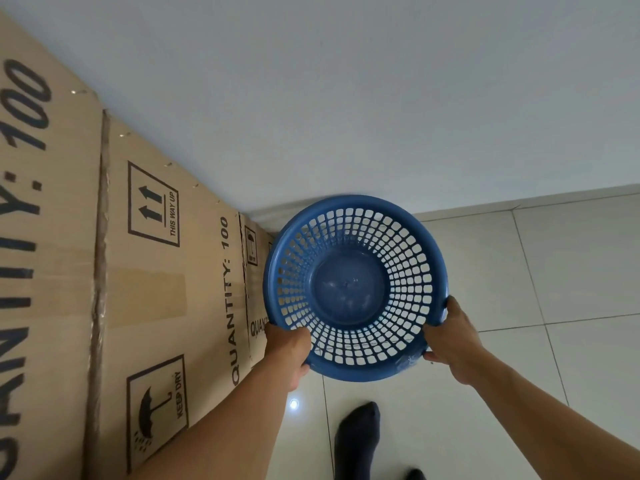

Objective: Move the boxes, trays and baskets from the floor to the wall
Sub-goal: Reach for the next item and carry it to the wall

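The person is gripping a blue basket (a round one, with lattice walls and a solid base) by its near rim, the left hand and the right hand each grasping that rim with curled fingers. The basket is facing the camera with its open mouth, at the far edge of the tiled floor where it meets the wall, just beside cardboard boxes standing on the left. A foot in a dark sock is standing on the tiles nearer the camera.

Blue basket — both hands — beside cardboard boxes
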